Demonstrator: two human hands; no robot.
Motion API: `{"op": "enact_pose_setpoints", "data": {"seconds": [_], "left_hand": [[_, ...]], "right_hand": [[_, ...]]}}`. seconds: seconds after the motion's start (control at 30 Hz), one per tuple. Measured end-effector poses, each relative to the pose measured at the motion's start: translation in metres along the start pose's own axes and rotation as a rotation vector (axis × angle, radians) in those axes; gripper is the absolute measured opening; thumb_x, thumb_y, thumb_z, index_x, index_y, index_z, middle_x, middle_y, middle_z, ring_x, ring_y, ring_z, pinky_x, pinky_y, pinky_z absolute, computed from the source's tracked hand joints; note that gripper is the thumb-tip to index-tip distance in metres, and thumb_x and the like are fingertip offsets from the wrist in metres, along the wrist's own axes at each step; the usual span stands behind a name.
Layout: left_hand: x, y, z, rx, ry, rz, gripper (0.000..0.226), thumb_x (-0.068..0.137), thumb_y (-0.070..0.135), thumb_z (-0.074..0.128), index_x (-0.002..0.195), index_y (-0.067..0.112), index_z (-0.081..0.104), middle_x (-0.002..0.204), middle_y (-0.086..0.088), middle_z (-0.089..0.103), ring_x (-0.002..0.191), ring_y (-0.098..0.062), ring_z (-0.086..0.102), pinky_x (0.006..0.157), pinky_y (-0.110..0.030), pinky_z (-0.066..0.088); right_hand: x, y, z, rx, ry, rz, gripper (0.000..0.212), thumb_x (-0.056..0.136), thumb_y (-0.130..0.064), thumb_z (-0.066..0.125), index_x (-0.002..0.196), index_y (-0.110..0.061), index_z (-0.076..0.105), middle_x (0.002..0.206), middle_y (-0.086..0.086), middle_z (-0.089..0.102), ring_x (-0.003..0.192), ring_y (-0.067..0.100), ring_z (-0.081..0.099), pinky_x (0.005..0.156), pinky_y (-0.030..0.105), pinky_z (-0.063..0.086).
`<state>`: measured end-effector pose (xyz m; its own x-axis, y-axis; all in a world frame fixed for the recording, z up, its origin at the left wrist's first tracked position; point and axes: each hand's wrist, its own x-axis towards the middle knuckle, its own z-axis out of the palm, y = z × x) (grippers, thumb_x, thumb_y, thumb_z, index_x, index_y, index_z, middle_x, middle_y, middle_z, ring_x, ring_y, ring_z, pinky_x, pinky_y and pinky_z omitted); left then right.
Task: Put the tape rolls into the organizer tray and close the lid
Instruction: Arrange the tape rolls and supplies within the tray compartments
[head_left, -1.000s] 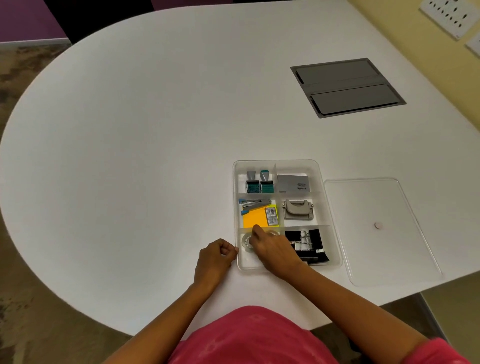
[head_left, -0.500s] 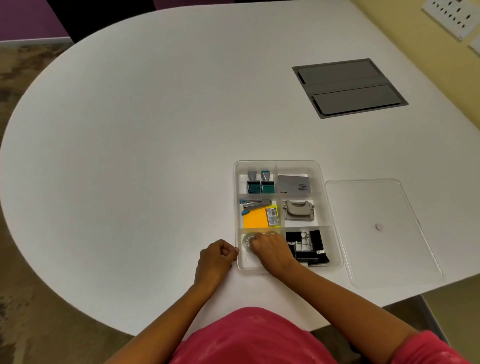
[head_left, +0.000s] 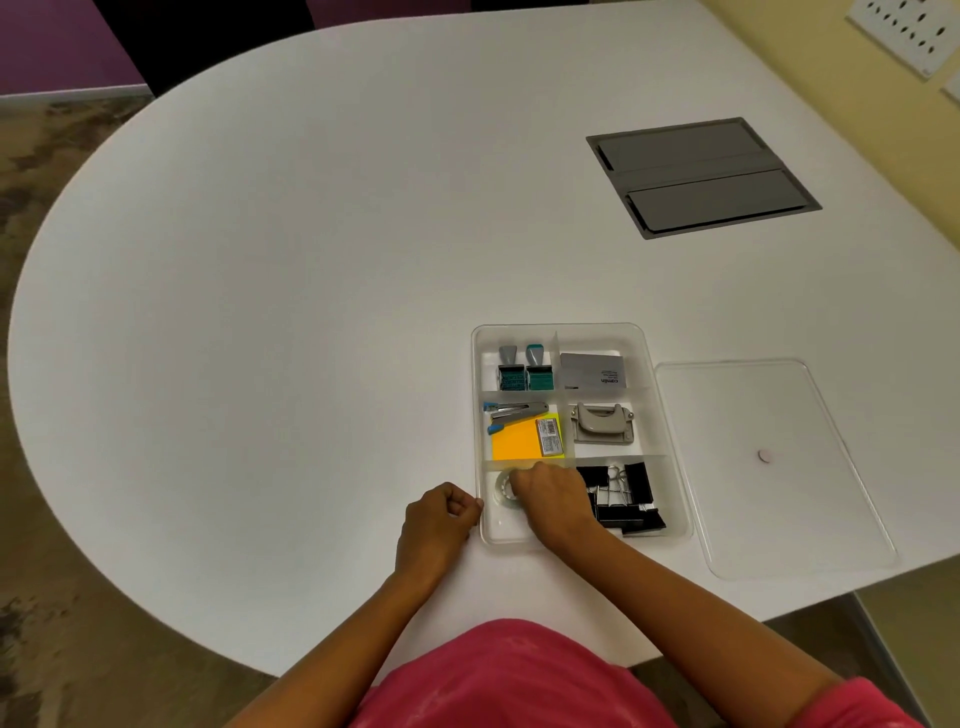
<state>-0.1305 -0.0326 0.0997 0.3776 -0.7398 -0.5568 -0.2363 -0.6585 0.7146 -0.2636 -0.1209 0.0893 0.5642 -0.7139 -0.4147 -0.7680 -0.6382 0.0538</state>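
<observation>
- Tape roll, clear, sits in the near-left compartment of the organizer tray; your right hand covers its right side.
- Your right fingers curl down onto the roll; whether they grip it or only rest on it cannot be told.
- Your left hand is fisted on the counter, its knuckles touching the tray's left wall, holding nothing.
- Binder clips fill the near-right compartment; orange sticky notes and a stapler lie behind the roll.
- Lid, clear, lies flat on the counter just beside the tray's right edge; tray is uncovered.
</observation>
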Motion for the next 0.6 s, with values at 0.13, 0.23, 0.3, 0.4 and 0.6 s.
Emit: {"op": "enact_pose_setpoints", "data": {"seconds": [0.13,0.23,0.3,0.4,0.6], "left_hand": [[0.000,-0.001,0.000,0.002,-0.003,0.001,0.014,0.086,0.031,0.063,0.073,0.028,0.059,0.077,-0.002,0.071,0.071,-0.019,0.067,0.077,-0.045,0.059],[0.000,0.000,0.001,0.007,-0.004,0.004,0.012,0.087,0.031,0.063,0.076,0.027,0.059,0.075,0.001,0.068,0.072,-0.019,0.067,0.078,-0.045,0.059],[0.000,0.000,0.001,0.007,-0.005,0.003,0.011,0.087,0.031,0.062,0.078,0.025,0.060,0.074,0.003,0.066,0.072,-0.019,0.067,0.079,-0.044,0.059],[0.001,0.000,0.001,0.004,-0.007,-0.001,0.011,0.087,0.031,0.063,0.078,0.026,0.060,0.074,0.003,0.066,0.071,-0.017,0.066,0.079,-0.044,0.059],[0.001,-0.001,0.002,-0.002,-0.014,-0.006,0.009,0.087,0.029,0.062,0.082,0.022,0.062,0.076,0.002,0.066,0.075,-0.019,0.068,0.080,-0.046,0.058]], "right_hand": [[-0.003,0.004,0.001,0.046,0.023,-0.001,0.029,0.090,-0.010,0.057,0.118,-0.016,0.053,0.105,0.011,0.068,0.096,0.030,0.064,0.072,0.033,0.049],[-0.006,0.003,0.003,0.054,0.044,-0.016,0.037,0.088,-0.013,0.059,0.123,-0.016,0.048,0.106,0.013,0.067,0.097,0.031,0.063,0.073,0.034,0.050],[-0.009,0.003,0.002,0.085,0.048,-0.026,0.040,0.088,-0.019,0.061,0.125,-0.018,0.046,0.106,0.013,0.066,0.097,0.031,0.063,0.073,0.035,0.050],[-0.022,0.004,-0.008,0.133,0.156,0.002,0.041,0.083,-0.027,0.068,0.119,-0.017,0.052,0.095,0.010,0.070,0.084,0.028,0.066,0.064,0.033,0.051],[-0.037,0.017,-0.015,0.103,0.294,0.214,0.033,0.052,-0.017,0.091,0.077,-0.010,0.072,0.101,0.014,0.067,0.083,0.030,0.061,0.059,0.036,0.052]]}}
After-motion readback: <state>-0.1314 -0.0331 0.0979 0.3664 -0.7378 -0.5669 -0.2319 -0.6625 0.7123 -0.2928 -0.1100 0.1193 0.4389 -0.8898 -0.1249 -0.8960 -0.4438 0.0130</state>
